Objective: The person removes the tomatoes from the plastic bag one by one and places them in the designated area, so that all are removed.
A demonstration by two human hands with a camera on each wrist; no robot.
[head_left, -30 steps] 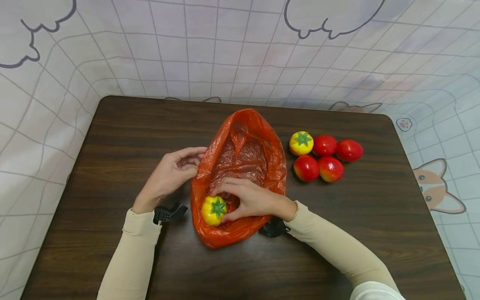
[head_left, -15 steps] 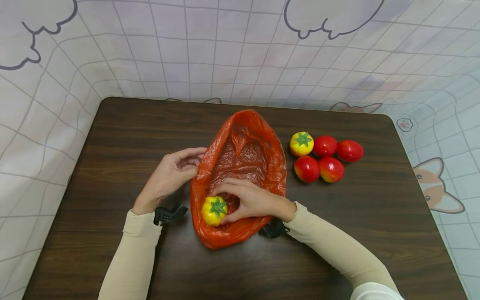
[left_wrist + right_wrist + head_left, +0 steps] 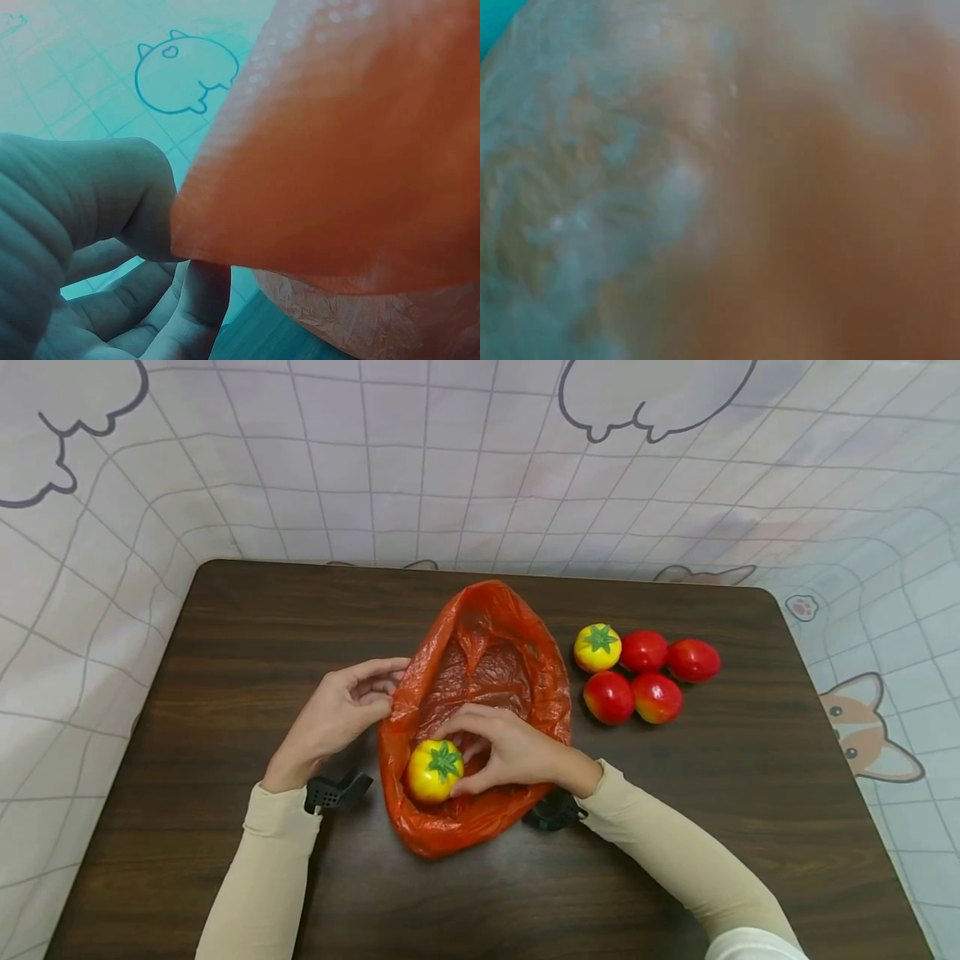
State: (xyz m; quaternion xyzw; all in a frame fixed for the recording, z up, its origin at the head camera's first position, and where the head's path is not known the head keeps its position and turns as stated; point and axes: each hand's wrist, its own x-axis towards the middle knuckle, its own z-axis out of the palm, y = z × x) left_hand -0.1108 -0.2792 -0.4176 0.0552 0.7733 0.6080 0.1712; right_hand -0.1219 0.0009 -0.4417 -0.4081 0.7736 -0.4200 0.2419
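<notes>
An orange-red plastic bag (image 3: 551,693) lies wide open on the table. My left hand (image 3: 341,714) pinches its left rim between thumb and forefinger; the left wrist view shows that hand (image 3: 150,225) at a corner of the plastic (image 3: 337,187). Inside the bag, my right hand (image 3: 506,747) grips a shiny yellow tomato-like fruit (image 3: 427,781) with a green star-shaped top, thumb on its right side and fingers behind it. Blurred plastic (image 3: 630,187) fills the right wrist view and hides the right hand there.
Right of the bag sit a second yellow fruit (image 3: 588,657) with a green top and several red fruits (image 3: 609,697), close together on the dark wooden table (image 3: 247,610). A white grid-patterned cloth (image 3: 405,460) hangs behind and at both sides.
My right hand has raised the yellow fruit slightly and drawn it a little to the right within the bag. The left hand keeps its hold on the rim.
</notes>
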